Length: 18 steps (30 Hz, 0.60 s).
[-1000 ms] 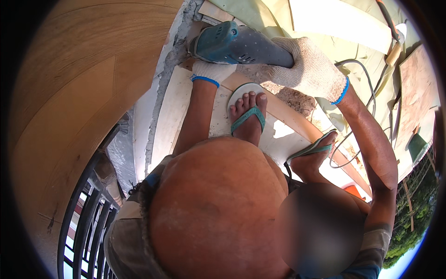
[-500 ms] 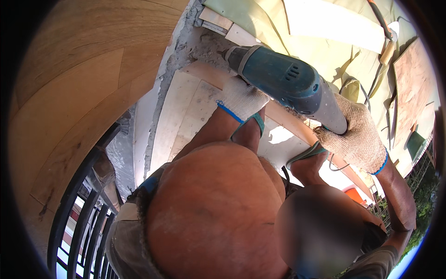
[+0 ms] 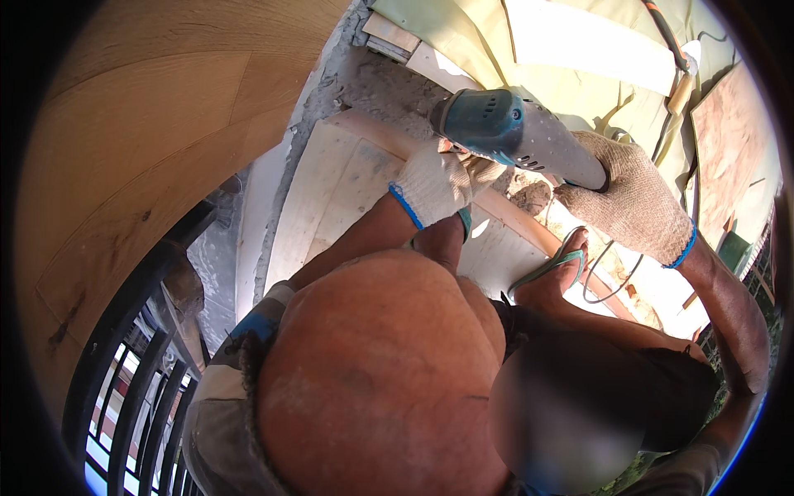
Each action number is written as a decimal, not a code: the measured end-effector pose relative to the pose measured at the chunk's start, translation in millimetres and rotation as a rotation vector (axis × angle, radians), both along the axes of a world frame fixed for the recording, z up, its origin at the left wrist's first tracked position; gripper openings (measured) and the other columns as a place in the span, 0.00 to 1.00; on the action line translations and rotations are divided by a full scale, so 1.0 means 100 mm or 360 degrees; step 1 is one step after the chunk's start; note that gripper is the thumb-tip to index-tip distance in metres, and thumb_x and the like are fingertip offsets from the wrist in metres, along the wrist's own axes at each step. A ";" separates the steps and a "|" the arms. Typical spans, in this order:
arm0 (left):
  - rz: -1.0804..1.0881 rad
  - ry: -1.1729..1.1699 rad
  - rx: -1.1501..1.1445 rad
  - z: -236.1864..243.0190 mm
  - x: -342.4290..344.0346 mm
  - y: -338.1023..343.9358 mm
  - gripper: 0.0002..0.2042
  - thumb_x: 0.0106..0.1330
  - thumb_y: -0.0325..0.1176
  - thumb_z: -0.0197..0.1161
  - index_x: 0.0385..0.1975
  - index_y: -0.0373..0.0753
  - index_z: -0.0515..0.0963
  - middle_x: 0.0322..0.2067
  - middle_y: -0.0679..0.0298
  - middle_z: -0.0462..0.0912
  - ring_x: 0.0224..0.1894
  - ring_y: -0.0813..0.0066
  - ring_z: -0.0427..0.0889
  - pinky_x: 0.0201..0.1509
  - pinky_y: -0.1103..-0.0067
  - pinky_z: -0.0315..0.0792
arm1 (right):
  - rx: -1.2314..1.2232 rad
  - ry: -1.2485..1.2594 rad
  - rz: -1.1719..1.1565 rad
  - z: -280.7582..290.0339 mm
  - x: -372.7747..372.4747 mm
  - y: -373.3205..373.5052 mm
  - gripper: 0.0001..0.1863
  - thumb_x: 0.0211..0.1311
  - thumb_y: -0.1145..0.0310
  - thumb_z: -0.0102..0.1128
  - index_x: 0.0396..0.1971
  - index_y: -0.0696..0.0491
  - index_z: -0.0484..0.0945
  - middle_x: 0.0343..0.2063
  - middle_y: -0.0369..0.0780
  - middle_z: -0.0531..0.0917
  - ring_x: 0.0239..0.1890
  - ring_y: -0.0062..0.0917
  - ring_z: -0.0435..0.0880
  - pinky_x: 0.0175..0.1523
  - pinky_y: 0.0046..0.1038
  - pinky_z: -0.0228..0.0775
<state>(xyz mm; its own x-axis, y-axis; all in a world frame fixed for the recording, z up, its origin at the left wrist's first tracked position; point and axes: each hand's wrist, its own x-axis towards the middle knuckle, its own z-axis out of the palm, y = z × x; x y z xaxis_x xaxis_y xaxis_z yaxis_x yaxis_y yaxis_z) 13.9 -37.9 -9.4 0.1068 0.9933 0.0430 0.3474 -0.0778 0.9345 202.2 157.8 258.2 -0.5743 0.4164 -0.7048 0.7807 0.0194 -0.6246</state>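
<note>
Shifted a little rightward since half a second ago, along with the left hand, the power tool looks more foreshortened. If the left glove's support slips, its front could drop toward the left foot, which wears only an open sandal. The right hand wraps the rear handle; the left sits under the front, but whether its fingers clamp is hidden. Beyond both gloves, the nose points toward rough mortar.

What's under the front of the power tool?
The gloved left hand shows partly beneath the power tool. The tool covers the rest, so the hand's grip can't be told.
</note>
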 end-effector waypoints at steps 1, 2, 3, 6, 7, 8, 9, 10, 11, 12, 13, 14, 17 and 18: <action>0.0010 -0.0402 -0.0180 0.04 -0.05 -0.03 0.12 0.85 0.40 0.58 0.58 0.47 0.86 0.56 0.63 0.92 0.56 0.56 0.89 0.64 0.62 0.83 | 0.0035 0.0024 0.0027 -0.04 0.00 -0.02 0.24 0.66 0.65 0.74 0.60 0.60 0.86 0.34 0.42 0.93 0.32 0.22 0.93 0.39 0.30 0.86; 0.0056 -0.0804 -0.0353 0.09 -0.11 -0.05 0.13 0.85 0.39 0.57 0.60 0.45 0.84 0.58 0.62 0.91 0.58 0.56 0.88 0.66 0.61 0.82 | 0.0070 -0.0059 0.0082 -0.09 0.00 -0.04 0.24 0.66 0.64 0.74 0.59 0.60 0.86 0.34 0.43 0.93 0.32 0.23 0.94 0.37 0.30 0.87; 0.0143 -0.1582 -0.0809 0.17 -0.20 -0.07 0.14 0.86 0.38 0.56 0.62 0.42 0.82 0.62 0.61 0.89 0.61 0.55 0.87 0.68 0.61 0.81 | 0.0098 0.0046 0.0062 -0.12 0.02 -0.04 0.24 0.66 0.64 0.74 0.59 0.60 0.86 0.34 0.43 0.93 0.32 0.22 0.94 0.37 0.30 0.87; 0.0587 -0.2364 -0.1307 0.48 -0.56 -0.02 0.20 0.86 0.39 0.56 0.68 0.34 0.75 0.70 0.52 0.81 0.69 0.49 0.81 0.75 0.59 0.77 | 0.0093 0.0059 0.0092 -0.19 0.05 -0.04 0.23 0.66 0.65 0.73 0.57 0.61 0.86 0.33 0.43 0.92 0.32 0.22 0.92 0.40 0.31 0.85; 0.0737 -0.2379 -0.1253 0.55 -0.66 0.05 0.22 0.86 0.40 0.56 0.70 0.31 0.73 0.72 0.48 0.78 0.72 0.46 0.79 0.77 0.58 0.75 | 0.0083 0.0067 0.0092 -0.19 0.06 -0.04 0.22 0.66 0.66 0.73 0.57 0.61 0.86 0.33 0.43 0.92 0.33 0.22 0.91 0.40 0.31 0.85; 0.1253 -0.2302 -0.1381 0.57 -0.71 0.19 0.27 0.85 0.46 0.58 0.70 0.29 0.70 0.72 0.42 0.72 0.76 0.47 0.73 0.78 0.56 0.74 | 0.0072 0.0072 0.0092 -0.18 0.07 -0.01 0.22 0.67 0.66 0.73 0.57 0.61 0.86 0.32 0.43 0.91 0.33 0.21 0.91 0.41 0.31 0.85; 0.1411 -0.1966 -0.1358 0.55 -0.76 0.33 0.28 0.85 0.47 0.58 0.70 0.28 0.70 0.71 0.42 0.72 0.76 0.47 0.73 0.78 0.56 0.74 | 0.0067 0.0083 0.0088 -0.17 0.07 -0.01 0.21 0.67 0.67 0.73 0.56 0.62 0.87 0.32 0.43 0.91 0.33 0.21 0.90 0.42 0.31 0.84; 0.1478 -0.1668 -0.1232 0.49 -0.81 0.46 0.29 0.85 0.48 0.58 0.70 0.27 0.70 0.71 0.42 0.72 0.76 0.47 0.73 0.79 0.55 0.73 | 0.0056 0.0089 0.0089 -0.16 0.07 0.01 0.21 0.67 0.67 0.73 0.56 0.62 0.87 0.32 0.42 0.91 0.33 0.21 0.89 0.42 0.31 0.84; 0.1502 -0.1381 -0.1049 0.40 -0.87 0.59 0.30 0.84 0.49 0.59 0.70 0.27 0.70 0.70 0.42 0.73 0.76 0.47 0.73 0.79 0.55 0.72 | 0.0043 0.0098 0.0085 -0.15 0.07 0.01 0.20 0.67 0.67 0.72 0.55 0.62 0.87 0.31 0.42 0.90 0.34 0.21 0.88 0.43 0.31 0.84; 0.1589 -0.1303 -0.1224 0.25 -0.94 0.75 0.30 0.84 0.47 0.60 0.73 0.28 0.68 0.73 0.43 0.71 0.77 0.46 0.72 0.80 0.55 0.72 | 0.0034 0.0102 0.0084 -0.14 0.07 0.02 0.20 0.67 0.68 0.72 0.55 0.62 0.87 0.31 0.42 0.90 0.34 0.21 0.88 0.44 0.31 0.83; 0.1629 -0.1248 -0.1305 0.08 -1.02 0.90 0.31 0.83 0.45 0.61 0.77 0.30 0.66 0.76 0.44 0.69 0.77 0.46 0.71 0.81 0.55 0.71 | 0.0028 0.0100 0.0091 -0.14 0.08 0.00 0.20 0.67 0.68 0.72 0.54 0.63 0.87 0.31 0.42 0.90 0.34 0.21 0.87 0.44 0.31 0.83; 0.1610 -0.1087 -0.1457 -0.11 -1.09 1.01 0.29 0.81 0.44 0.62 0.74 0.32 0.70 0.75 0.46 0.72 0.77 0.47 0.73 0.79 0.56 0.73 | 0.0021 0.0096 0.0084 -0.14 0.09 0.00 0.19 0.67 0.69 0.72 0.54 0.63 0.87 0.31 0.42 0.90 0.34 0.20 0.86 0.45 0.31 0.83; 0.0315 0.0844 -0.1729 -0.71 -1.27 1.28 0.22 0.77 0.42 0.67 0.67 0.39 0.83 0.73 0.53 0.79 0.76 0.52 0.78 0.76 0.58 0.77 | 0.0006 0.0039 0.0058 -0.16 0.13 -0.03 0.19 0.67 0.67 0.73 0.53 0.63 0.87 0.30 0.43 0.90 0.34 0.20 0.86 0.46 0.32 0.83; -0.0049 0.1335 -0.1688 -0.89 -1.25 1.35 0.21 0.76 0.42 0.69 0.64 0.40 0.86 0.72 0.54 0.82 0.75 0.54 0.80 0.75 0.58 0.78 | 0.0011 0.0050 0.0038 -0.17 0.15 -0.03 0.19 0.67 0.66 0.74 0.52 0.63 0.88 0.31 0.43 0.91 0.34 0.20 0.86 0.46 0.32 0.83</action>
<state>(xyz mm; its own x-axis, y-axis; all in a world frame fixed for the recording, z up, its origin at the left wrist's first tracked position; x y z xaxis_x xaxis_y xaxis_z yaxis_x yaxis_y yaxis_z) -111.6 97.2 -98.9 -0.2550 0.5036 -0.8254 0.8493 0.5247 0.0578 217.3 154.6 241.3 -0.6061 0.4069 -0.6835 0.7598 0.0421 -0.6487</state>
